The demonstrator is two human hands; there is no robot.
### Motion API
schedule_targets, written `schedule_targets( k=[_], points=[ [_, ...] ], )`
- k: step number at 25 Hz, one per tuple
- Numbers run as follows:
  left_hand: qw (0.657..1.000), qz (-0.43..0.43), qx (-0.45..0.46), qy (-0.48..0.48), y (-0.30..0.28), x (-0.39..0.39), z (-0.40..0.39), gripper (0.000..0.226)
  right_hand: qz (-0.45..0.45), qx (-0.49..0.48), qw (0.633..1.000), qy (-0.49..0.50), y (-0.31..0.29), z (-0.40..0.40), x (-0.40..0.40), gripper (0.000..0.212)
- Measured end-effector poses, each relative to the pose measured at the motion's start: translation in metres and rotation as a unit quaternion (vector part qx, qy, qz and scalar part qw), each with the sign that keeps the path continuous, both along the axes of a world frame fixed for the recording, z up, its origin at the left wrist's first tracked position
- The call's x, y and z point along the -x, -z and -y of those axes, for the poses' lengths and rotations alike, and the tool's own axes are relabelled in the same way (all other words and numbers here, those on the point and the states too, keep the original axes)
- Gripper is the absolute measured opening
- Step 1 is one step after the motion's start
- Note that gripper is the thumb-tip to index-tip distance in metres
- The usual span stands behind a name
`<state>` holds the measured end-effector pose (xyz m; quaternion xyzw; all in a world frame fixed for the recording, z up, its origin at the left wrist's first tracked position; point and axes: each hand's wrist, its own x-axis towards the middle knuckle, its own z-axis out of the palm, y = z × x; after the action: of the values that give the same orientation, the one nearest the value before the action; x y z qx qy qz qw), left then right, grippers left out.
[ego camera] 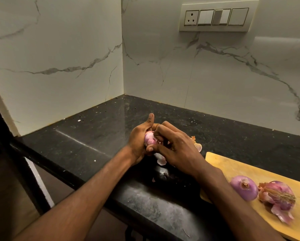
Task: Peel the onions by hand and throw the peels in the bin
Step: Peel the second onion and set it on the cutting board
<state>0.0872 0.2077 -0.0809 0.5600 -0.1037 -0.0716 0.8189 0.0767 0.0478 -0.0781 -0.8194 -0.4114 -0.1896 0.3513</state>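
Note:
My left hand [138,138] cups a pink-purple onion [150,139] above the black counter, thumb pointing up. My right hand [175,145] covers the onion's right side, fingertips pinching at its skin. Loose peels [160,160] lie on the counter under my hands, and more peel [197,145] shows behind my right hand. On the wooden cutting board [232,164] at the right sit a peeled purple onion [244,187] and an onion with papery skin hanging loose [277,197]. No bin is in view.
The black stone counter [93,136] runs into a corner of white marble walls. A switch and socket panel [217,16] is on the right wall. The counter's front edge [62,171] drops to the floor at lower left.

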Motion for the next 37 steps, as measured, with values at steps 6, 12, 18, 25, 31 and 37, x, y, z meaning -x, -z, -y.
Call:
schedule_targets(
  k=[6, 12, 18, 25, 31, 37],
  points=[
    [0.983, 0.074, -0.068, -0.156, 0.004, -0.005, 0.009, 0.059, -0.080, -0.201, 0.972, 0.095, 0.002, 0.006, -0.001, 0.016],
    [0.977, 0.109, -0.107, -0.149, 0.007, -0.006, 0.014, 0.044, -0.064, -0.209, 0.965, 0.143, 0.004, 0.007, -0.004, 0.017],
    [0.969, 0.124, -0.163, -0.136, 0.010, -0.006, 0.015, 0.044, 0.075, -0.093, 0.978, 0.173, 0.006, 0.007, -0.003, 0.010],
    [0.968, 0.137, -0.174, -0.119, 0.012, -0.005, 0.016, 0.039, 0.125, -0.019, 0.968, 0.217, 0.004, -0.001, 0.002, 0.017],
    [0.968, 0.131, -0.174, -0.125, 0.011, -0.004, 0.018, 0.041, 0.069, -0.072, 0.970, 0.221, 0.006, 0.003, -0.002, 0.013],
    [0.971, 0.135, -0.157, -0.122, 0.011, -0.004, 0.017, 0.038, 0.031, -0.138, 0.967, 0.214, 0.008, 0.006, -0.004, 0.007]
  ],
)
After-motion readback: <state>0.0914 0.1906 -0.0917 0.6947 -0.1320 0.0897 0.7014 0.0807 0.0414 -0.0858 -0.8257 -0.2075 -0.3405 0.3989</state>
